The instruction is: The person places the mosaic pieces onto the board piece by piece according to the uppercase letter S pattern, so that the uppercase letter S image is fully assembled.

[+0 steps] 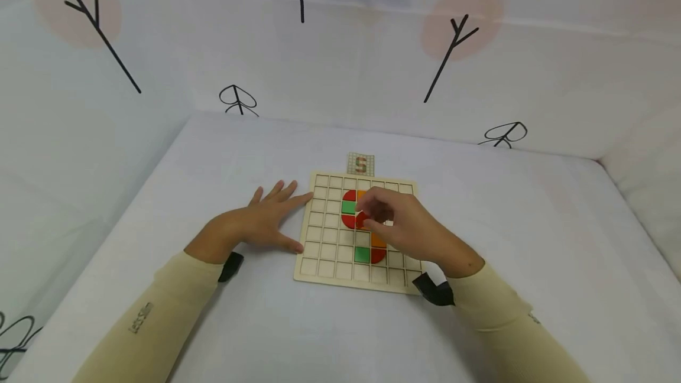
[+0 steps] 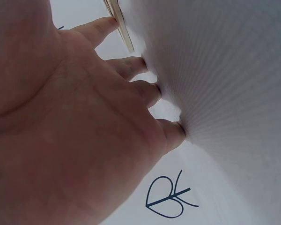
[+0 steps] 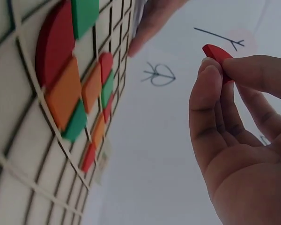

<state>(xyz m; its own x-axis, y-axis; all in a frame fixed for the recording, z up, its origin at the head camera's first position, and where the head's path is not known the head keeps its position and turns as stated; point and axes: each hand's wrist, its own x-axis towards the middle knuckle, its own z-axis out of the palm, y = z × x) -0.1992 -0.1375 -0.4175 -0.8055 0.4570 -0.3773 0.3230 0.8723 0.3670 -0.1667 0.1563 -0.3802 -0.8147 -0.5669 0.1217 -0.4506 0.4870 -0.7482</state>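
My right hand (image 1: 407,223) is held above a pale wooden grid board (image 1: 316,235), thumb and fingertips pinching a red quarter-round tile (image 3: 219,54). In the right wrist view that tile stands clear of the board. Red, orange and green tiles lie in the board's squares, among them a green tile (image 1: 349,208), an orange tile (image 1: 379,240) and a red rounded tile (image 1: 378,256); my right hand hides some from the head view. Fingers spread, my left hand (image 1: 263,220) rests on the white cloth, thumb and index fingertips at the board's left edge.
Just behind the board lies a small card (image 1: 360,164) printed with a grid and a coloured S-like pattern. White cloth (image 1: 255,324) covers the table, and printed cloth walls (image 1: 362,75) rise at the back and sides. Each wrist wears a black strap (image 1: 231,267).
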